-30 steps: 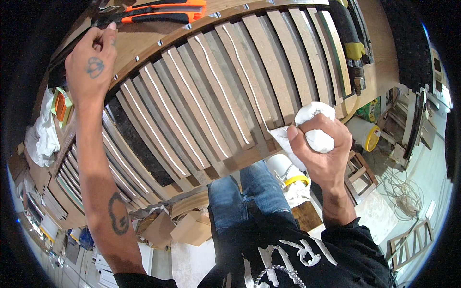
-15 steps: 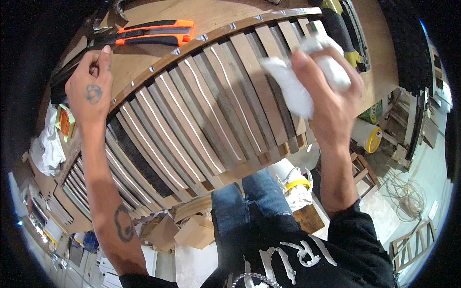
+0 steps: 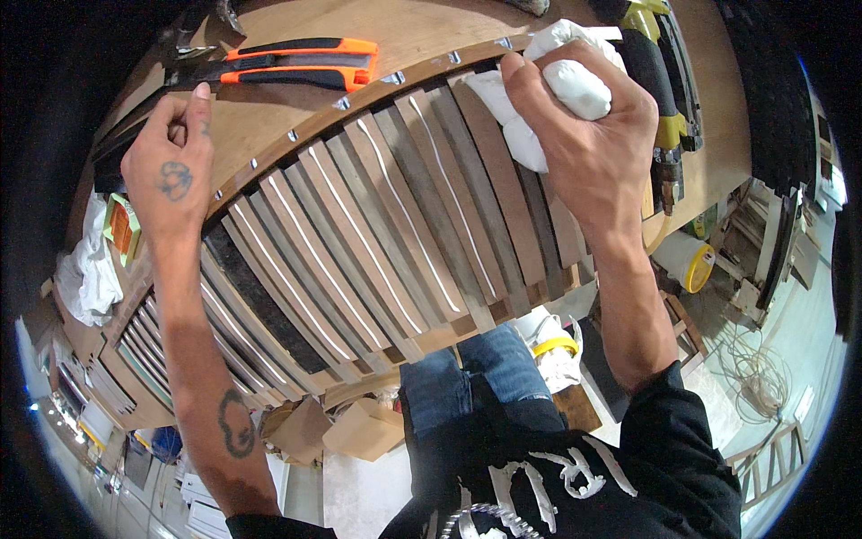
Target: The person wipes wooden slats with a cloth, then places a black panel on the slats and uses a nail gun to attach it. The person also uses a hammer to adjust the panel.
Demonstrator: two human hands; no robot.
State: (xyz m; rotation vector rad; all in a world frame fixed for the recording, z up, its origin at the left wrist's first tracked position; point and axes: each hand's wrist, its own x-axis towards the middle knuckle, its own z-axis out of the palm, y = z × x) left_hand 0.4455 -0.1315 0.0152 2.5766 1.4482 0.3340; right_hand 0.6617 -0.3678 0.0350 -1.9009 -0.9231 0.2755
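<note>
**Head view: workbench (image 3: 431, 31), bead-laying partway along the row**

Largest first: we have a long curved wooden frame (image 3: 316, 127) lying on the bench, in front of our body. Across it runs a row of flat brown strips (image 3: 459, 231), apart from one another, with a dark gap toward the left. A yellow-and-black power tool (image 3: 644, 76) lies past the frame's right end.

Our left hand (image 3: 175, 175) is at the far left edge, fingers curled, thumb tip near the dark end of an orange-and-black utility knife (image 3: 305, 63). Cannot tell whether it grips anything. Our right hand (image 3: 593, 148) is closed firmly around a soft white bag (image 3: 579, 88), its narrow part slanting left over the far end of a bare strip (image 3: 514, 202). Contact: cannot tell.

Smallest: thin white beads (image 3: 453, 190), one per strip, run along several strips left of the bag.

Judgement: step in hand, starting a bead on the bare strip. The next move calls for the bag's tip close to the wood and even squeezing while drawing it toward us.
</note>
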